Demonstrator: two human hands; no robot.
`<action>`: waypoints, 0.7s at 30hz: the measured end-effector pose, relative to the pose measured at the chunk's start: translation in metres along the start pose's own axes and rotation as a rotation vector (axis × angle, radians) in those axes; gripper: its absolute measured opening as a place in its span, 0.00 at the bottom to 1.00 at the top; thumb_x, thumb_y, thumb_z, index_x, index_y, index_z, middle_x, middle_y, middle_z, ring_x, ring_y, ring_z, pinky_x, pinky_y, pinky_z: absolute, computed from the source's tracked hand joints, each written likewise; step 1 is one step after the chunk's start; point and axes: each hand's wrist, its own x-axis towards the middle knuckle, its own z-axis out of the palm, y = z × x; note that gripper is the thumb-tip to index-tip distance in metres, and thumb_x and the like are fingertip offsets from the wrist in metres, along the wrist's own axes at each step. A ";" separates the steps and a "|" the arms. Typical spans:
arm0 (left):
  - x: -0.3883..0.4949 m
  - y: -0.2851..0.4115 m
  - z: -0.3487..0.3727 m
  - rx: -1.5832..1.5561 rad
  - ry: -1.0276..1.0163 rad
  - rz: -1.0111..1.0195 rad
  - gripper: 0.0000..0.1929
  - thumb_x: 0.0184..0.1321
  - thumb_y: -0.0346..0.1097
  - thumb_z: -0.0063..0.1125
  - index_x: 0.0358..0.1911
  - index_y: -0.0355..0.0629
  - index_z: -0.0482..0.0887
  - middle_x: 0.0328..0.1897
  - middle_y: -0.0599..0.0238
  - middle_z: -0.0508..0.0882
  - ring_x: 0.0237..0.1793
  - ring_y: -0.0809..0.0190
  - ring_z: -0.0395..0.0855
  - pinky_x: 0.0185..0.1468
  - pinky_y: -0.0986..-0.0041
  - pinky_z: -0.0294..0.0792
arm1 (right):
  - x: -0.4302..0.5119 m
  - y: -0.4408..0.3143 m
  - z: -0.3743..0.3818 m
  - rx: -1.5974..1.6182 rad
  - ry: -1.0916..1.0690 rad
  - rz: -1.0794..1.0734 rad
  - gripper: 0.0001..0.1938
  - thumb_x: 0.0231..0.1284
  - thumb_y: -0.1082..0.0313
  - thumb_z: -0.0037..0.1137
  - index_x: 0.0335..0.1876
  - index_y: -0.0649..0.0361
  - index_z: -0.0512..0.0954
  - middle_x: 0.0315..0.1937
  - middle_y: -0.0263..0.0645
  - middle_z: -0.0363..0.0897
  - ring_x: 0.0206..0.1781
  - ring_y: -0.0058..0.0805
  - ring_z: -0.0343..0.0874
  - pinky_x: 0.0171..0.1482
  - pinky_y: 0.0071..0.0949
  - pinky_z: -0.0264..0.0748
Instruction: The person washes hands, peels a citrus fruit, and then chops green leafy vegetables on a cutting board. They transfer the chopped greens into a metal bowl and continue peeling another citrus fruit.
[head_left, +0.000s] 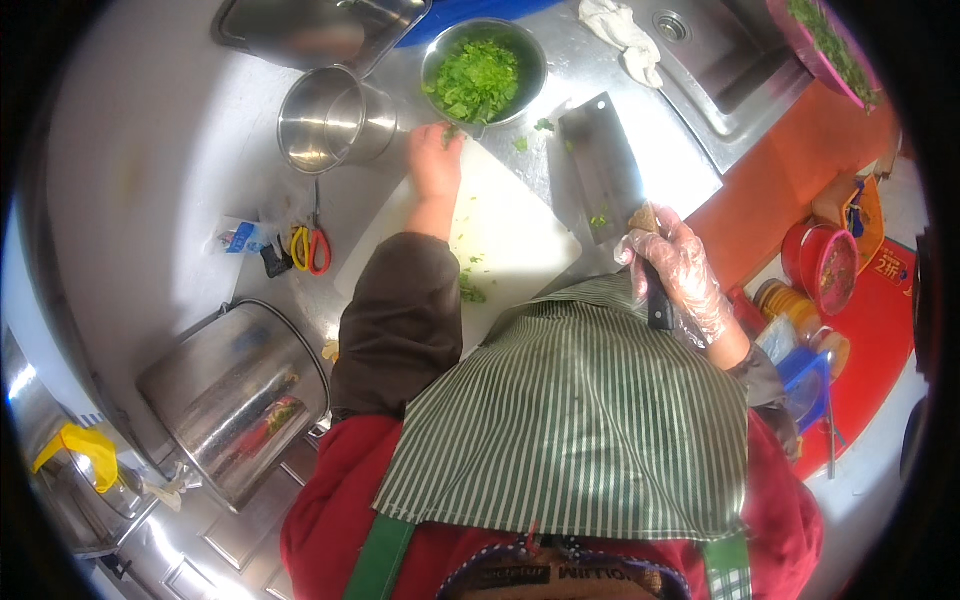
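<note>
My left hand (436, 161), bare, is at the near rim of a steel bowl (541, 75) of chopped green herbs (478, 81), with a bit of green leaf at its fingertips. Whether it grips the leaf is not clear. Under that arm lies a white cutting board (517, 225) with scattered green bits. In a clear plastic glove, my right hand (679, 270) is closed around the black handle of a cleaver (604, 169). Its broad blade points away from me, right of the board, with a few green bits on it. Loose leaves (544, 125) lie on the steel counter between bowl and blade.
An empty steel pot (322, 120) stands left of the bowl, above scissors (311, 247) with red and yellow handles. A large steel bucket (232, 397) is at lower left. A white cloth (622, 41) lies beside the sink (720, 67). Right are a pink basin (817, 49) of greens and a red container (799, 255).
</note>
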 end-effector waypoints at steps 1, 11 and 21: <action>-0.004 0.002 0.002 -0.030 0.023 0.024 0.09 0.59 0.33 0.65 0.41 0.40 0.86 0.48 0.54 0.84 0.50 0.49 0.81 0.54 0.63 0.74 | 0.000 0.000 0.000 -0.003 0.001 -0.002 0.14 0.71 0.69 0.49 0.57 0.68 0.71 0.31 0.37 0.81 0.21 0.20 0.76 0.25 0.21 0.74; -0.033 0.048 0.044 -0.091 -0.025 0.306 0.09 0.58 0.33 0.68 0.41 0.47 0.86 0.40 0.59 0.84 0.43 0.48 0.84 0.47 0.60 0.76 | -0.003 0.006 -0.004 -0.016 0.024 -0.004 0.11 0.70 0.69 0.48 0.52 0.66 0.72 0.30 0.36 0.80 0.21 0.19 0.76 0.25 0.21 0.74; -0.033 0.087 0.057 -0.025 -0.040 0.383 0.08 0.59 0.32 0.65 0.41 0.46 0.82 0.37 0.57 0.82 0.38 0.44 0.82 0.41 0.55 0.76 | -0.007 0.004 -0.007 -0.021 0.060 0.015 0.12 0.69 0.68 0.48 0.52 0.67 0.72 0.29 0.36 0.80 0.22 0.20 0.77 0.26 0.22 0.74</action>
